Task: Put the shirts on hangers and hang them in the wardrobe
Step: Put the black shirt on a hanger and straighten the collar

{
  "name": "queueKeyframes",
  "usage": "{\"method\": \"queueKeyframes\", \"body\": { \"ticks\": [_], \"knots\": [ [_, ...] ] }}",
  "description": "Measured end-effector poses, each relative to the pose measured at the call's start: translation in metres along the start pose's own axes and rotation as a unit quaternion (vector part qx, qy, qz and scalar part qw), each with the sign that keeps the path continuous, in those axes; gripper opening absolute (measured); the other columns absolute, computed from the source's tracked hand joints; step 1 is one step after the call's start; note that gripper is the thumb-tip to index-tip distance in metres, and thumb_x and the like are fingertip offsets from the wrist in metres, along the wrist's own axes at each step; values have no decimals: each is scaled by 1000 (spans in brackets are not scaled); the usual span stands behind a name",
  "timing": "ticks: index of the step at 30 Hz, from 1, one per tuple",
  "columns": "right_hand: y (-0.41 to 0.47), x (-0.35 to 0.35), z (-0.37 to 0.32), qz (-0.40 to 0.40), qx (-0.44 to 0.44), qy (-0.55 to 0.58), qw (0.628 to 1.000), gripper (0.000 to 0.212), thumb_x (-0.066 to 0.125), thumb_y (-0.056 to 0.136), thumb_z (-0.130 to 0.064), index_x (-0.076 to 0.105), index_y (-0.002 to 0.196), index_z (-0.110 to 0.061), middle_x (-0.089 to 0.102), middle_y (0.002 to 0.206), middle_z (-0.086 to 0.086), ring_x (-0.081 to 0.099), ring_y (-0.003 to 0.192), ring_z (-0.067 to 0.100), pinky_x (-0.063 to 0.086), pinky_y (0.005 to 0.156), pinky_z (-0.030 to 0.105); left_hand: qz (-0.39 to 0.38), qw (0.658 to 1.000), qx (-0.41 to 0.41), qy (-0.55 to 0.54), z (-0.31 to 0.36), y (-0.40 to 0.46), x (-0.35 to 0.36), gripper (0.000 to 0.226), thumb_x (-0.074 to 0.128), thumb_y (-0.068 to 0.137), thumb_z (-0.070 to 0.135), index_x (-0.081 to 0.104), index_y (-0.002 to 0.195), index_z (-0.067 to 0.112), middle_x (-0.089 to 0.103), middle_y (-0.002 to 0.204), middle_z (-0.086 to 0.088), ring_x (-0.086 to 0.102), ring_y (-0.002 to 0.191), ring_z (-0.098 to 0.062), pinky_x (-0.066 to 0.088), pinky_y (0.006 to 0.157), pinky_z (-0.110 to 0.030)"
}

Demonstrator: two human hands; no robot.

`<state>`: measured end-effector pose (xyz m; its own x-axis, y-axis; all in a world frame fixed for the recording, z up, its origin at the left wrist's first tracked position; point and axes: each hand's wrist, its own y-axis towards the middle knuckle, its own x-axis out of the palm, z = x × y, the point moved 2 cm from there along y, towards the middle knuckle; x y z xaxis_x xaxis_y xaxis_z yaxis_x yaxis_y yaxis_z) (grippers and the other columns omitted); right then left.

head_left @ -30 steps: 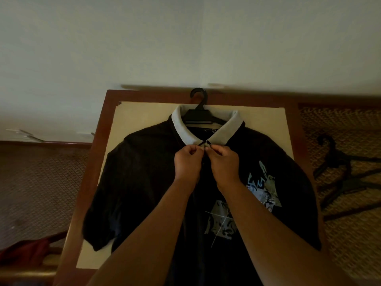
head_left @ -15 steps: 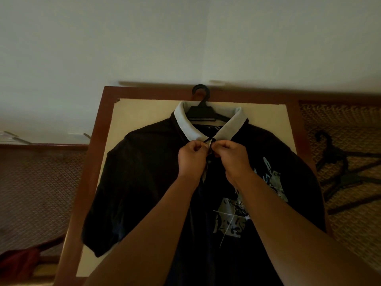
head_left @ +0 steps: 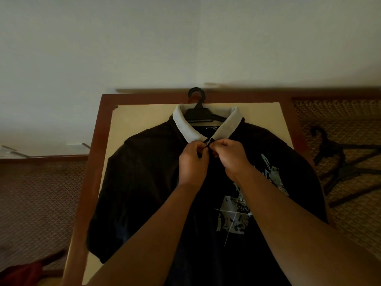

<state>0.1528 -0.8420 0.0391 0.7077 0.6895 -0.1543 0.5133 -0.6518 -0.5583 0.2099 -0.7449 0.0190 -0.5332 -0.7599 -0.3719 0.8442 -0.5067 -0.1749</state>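
At collar: both hands [head_left: 212,159] pinch shirt [head_left: 148,182] placket | button hidden

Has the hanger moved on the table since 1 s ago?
No. The hanger keeps its hook over the table's far wooden rim, as before. Its small shift in frame matches the table's, so that is the head camera moving.

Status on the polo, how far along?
Done: hanger sits inside the black polo, hook clear of the grey collar. In hand: left hand and right hand pinch the placket below the collar. Left: hanging it; no wardrobe in view. Spare hangers lie to the right.
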Motion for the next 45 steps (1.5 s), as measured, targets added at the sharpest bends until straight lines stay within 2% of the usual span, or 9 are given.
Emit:
{"method": "queueKeyframes", "body": {
  "ticks": [8, 15, 20, 23, 26, 29, 32, 39, 45],
  "knots": [
    [5, 5, 6, 14, -10, -1, 1000, 8, 65, 89, -14, 71, 85, -10, 69, 83, 6, 67, 77, 15, 50, 61, 21, 55, 990, -123, -41, 10, 6, -4, 8, 57, 93, 16, 62, 86, 16, 62, 78, 3, 58, 65, -5, 45, 49, -9],
    [3, 8, 22, 118, -173, -147, 967, 11, 60, 90, -12, 69, 86, -8, 65, 92, 6, 61, 82, 12, 44, 69, 12, 26, 995, -95, 32, 13, 8, -8, 7, 54, 94, 14, 61, 96, 13, 61, 88, 2, 58, 75, -6, 44, 58, -11],
    [2, -7, -1, 186, -343, -217, 895, 7, 62, 89, -4, 67, 86, -1, 60, 92, 10, 53, 79, 9, 34, 73, -3, 100, 969, 79, 214, -1, 0, -22, 18, 54, 91, 14, 60, 109, 14, 56, 113, -2, 53, 104, -19, 46, 89, -30],
    [18, -4, -35, 143, -395, -275, 865, 8, 58, 91, -1, 65, 88, 1, 54, 92, 6, 50, 77, 11, 32, 70, -2, 66, 928, 73, 360, -15, -1, -19, 52, 46, 96, 39, 36, 143, 19, 28, 153, -5, 16, 144, -29, 12, 116, -44],
    [50, 5, -59, 70, -371, -392, 839, 19, 53, 94, -2, 61, 111, -2, 53, 113, 13, 53, 100, 25, 30, 78, 10, 20, 904, 63, 423, -26, -2, -15, 66, 23, 99, 54, 1, 153, 24, -8, 161, 0, -18, 145, -20, -14, 115, -42],
    [76, 10, -67, -25, -287, -534, 795, 52, 56, 92, -6, 40, 141, -13, 41, 135, 14, 43, 123, 32, 39, 94, 36, 20, 901, 46, 432, -26, -4, -15, 66, 15, 98, 56, -8, 152, 26, -13, 160, 0, -21, 144, -18, -14, 116, -41],
    [83, 12, -70, -71, -261, -599, 754, 65, 58, 90, -7, 29, 147, -19, 37, 137, 15, 42, 123, 35, 42, 92, 44, 15, 897, 34, 440, -28, -7, -15, 65, 10, 97, 58, -20, 146, 28, -22, 156, 2, -25, 143, -18, -15, 115, -41],
    [78, 9, -74, -98, -357, -682, 631, 72, 55, 88, 1, 22, 148, -20, 50, 119, 17, 53, 101, 34, 42, 72, 37, 13, 895, 13, 446, -32, -22, -21, 65, 7, 96, 60, -28, 143, 31, -31, 152, 4, -30, 141, -17, -18, 115, -41],
    [84, -5, -78, -85, -380, -673, 629, 67, 48, 89, 4, 24, 149, -15, 51, 118, 17, 51, 101, 33, 33, 70, 33, 9, 893, 13, 449, -33, -23, -22, 66, 9, 95, 61, -29, 143, 35, -31, 151, 4, -30, 141, -18, -18, 114, -40]
  ]
}}
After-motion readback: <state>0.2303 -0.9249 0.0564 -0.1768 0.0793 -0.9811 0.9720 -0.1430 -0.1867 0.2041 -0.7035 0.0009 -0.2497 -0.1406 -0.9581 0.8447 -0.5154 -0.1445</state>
